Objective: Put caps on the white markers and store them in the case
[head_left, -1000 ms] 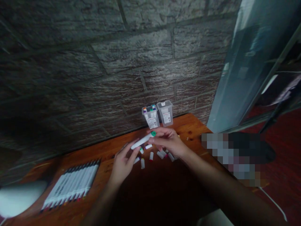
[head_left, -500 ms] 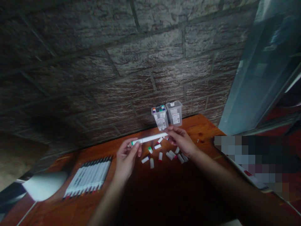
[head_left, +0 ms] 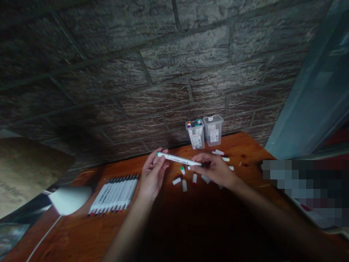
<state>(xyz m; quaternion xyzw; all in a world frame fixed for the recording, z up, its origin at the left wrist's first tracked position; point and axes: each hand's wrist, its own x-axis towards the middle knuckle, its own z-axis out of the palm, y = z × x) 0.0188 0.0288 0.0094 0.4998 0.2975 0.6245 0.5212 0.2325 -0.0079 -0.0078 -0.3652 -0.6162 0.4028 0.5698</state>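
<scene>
Marker held in two hands above a wooden counter point(head_left: 79, 236). The white marker point(head_left: 177, 158), green at its left end, lies slightly tilted in the air, nearer than two clear boxes point(head_left: 214, 136) and above scattered short caps point(head_left: 194, 178). The left hand point(head_left: 154, 173) is pinched on the green end; the right hand point(head_left: 214, 168) has thumb and fingers closed about the opposite end, where a dark tip just shows. The body is presumably light, stiff plastic, smooth enough to roll or slip in a loose hold; each end probably offers the firmest grip. From here, the stone wall point(head_left: 163, 94) bounds the counter's far edge, close behind the boxes, and the right edge slants away beyond the caps. A row of markers point(head_left: 116, 194) lies left of the left hand. Room for movement seems widest toward the person, over shadowed wood; a low sweep could scatter the caps.
</scene>
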